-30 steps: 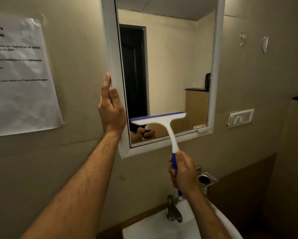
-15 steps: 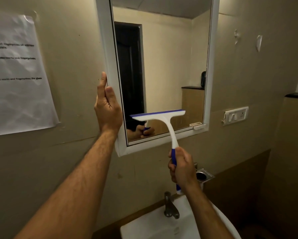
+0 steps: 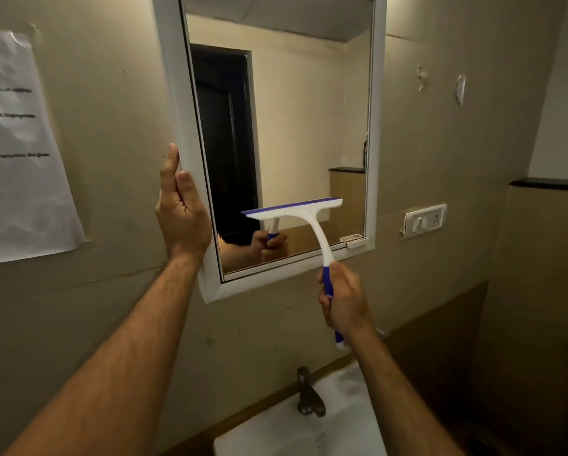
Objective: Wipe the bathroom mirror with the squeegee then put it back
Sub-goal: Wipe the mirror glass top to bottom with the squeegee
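While the squeegee blade sits at the mirror's six o'clock, right hand fingers clamped round its handle, left hand flat on the frame, wiping looks underway; returning remains.

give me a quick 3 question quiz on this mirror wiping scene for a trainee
1. True or false: the right hand grips the squeegee by its blue handle.
2. What does the left hand touch? A) the faucet B) the mirror frame C) the paper notice
3. Fill in: the squeegee blade sits over the ____ part of the mirror.

Key
1. True.
2. B: its straight fingers lie against the frame's left edge, not the faucet or the notice.
3. Lower.
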Tool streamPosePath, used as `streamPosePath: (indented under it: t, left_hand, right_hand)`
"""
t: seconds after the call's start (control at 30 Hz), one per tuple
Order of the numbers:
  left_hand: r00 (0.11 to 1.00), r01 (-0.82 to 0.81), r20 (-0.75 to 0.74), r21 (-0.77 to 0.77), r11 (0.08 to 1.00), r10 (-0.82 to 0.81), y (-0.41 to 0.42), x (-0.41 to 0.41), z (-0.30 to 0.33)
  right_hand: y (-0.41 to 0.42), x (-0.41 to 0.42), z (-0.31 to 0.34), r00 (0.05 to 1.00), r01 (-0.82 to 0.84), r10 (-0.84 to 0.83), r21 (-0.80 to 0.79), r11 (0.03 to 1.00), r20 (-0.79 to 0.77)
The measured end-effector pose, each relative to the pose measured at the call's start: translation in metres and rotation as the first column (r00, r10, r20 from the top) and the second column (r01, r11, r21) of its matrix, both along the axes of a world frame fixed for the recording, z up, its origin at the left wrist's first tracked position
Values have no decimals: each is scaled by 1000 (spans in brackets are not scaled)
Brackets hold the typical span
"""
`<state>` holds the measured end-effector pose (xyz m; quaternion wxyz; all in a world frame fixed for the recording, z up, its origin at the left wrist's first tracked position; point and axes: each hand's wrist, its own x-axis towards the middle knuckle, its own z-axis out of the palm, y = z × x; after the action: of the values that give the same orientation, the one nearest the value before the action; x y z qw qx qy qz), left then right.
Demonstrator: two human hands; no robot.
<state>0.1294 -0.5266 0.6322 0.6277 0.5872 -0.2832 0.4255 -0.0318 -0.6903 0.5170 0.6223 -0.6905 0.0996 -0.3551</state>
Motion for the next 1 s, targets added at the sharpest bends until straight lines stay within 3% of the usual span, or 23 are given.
streamPosePath:
  t: [0.23,0.4,0.53,0.83,1.0]
  left_hand:
    - [1000,0,-1,4,1000,0,1,-6,1]
    - [1000,4,4,-26,1000,-4,-1,-8,2]
    - [1000,21,-19,-22,1000,-22,-1,-14,1]
    - [998,-29,-50,-50,998,27,-3,-8,1]
    - [997,-71,-46,-64,995,68,2,-7,23]
  right_hand:
    - [-11,-6,-66,997,36,-33,39,999,-67]
    - [-21,-7,-10,993,94,-93,-6,996,80]
    - [-40,6,36,987,153,-149,-56,987,64]
    - [-50,-1,-42,977,209,-212,-102,973,-15]
    - [-61,6,13,972,230,-223,-99,968,74]
